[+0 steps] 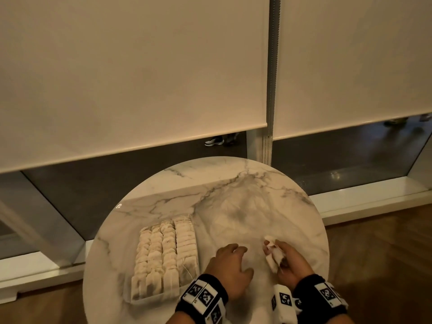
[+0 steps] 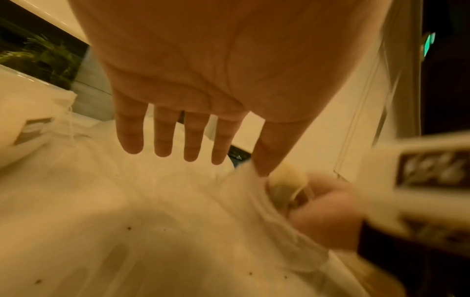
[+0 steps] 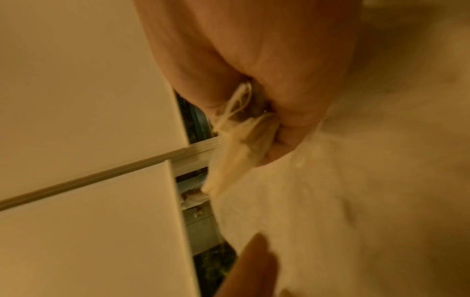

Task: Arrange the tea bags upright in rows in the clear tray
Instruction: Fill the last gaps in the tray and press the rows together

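Note:
A clear tray on the left of the round marble table holds several rows of pale tea bags standing upright. My right hand grips a small bunch of tea bags above the table, right of the tray; in the right wrist view the tea bags and their strings stick out of my curled fingers. My left hand hovers between the tray and the right hand, fingers straight and spread, holding nothing. The held tea bags appear blurred in the left wrist view.
The table edge curves close around both hands. Beyond it are a window with lowered cream roller blinds, a bead chain, a white sill and a wooden floor. Bare marble lies behind and right of the hands.

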Demonstrator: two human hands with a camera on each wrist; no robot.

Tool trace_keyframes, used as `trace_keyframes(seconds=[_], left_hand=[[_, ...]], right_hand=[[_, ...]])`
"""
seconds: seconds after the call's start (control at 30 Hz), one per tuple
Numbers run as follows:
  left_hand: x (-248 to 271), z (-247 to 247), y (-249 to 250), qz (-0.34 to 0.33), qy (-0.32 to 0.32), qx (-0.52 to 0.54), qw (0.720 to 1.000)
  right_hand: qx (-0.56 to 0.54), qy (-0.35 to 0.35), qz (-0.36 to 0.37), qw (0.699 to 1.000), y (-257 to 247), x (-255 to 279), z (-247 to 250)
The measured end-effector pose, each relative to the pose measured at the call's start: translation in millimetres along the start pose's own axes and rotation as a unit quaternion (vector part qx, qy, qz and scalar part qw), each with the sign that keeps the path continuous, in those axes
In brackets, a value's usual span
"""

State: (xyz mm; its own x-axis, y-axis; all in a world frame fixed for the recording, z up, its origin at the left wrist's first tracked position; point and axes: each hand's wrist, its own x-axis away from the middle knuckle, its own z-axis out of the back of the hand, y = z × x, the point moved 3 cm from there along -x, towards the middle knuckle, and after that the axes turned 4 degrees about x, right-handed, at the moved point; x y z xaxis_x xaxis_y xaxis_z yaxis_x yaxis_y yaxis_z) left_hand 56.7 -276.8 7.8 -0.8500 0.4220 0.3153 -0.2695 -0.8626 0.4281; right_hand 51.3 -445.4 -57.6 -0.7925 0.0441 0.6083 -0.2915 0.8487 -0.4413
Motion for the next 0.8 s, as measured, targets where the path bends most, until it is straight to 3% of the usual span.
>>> trace_keyframes(seconds=[0.2,0.53,0.67,0.73,0.8], left_hand=[[29,9,-14,-0.03,0.119,0.156,0.98],[62,9,-1,-0.066,0.211,0.382,0.898],[64,9,-18,0.017,0.232,0.521,0.821],[66,8,-28,0.077,0.219,0.618,0.751],[67,6,-35,0.131,0.191,0.713,0.662]], right_hand=[[-0.047,0.022,0.024,0.998,7,-2,-5],[-0.08,-0.078,-0.047,0.993,22,45,-70],[-0.092,-0.124,-0.043,0.987,31,55,-84],[-0.082,-0.146,-0.041,0.985,36,60,-89],[-0.087,-0.161,-0.037,0.982,43,66,-96]])
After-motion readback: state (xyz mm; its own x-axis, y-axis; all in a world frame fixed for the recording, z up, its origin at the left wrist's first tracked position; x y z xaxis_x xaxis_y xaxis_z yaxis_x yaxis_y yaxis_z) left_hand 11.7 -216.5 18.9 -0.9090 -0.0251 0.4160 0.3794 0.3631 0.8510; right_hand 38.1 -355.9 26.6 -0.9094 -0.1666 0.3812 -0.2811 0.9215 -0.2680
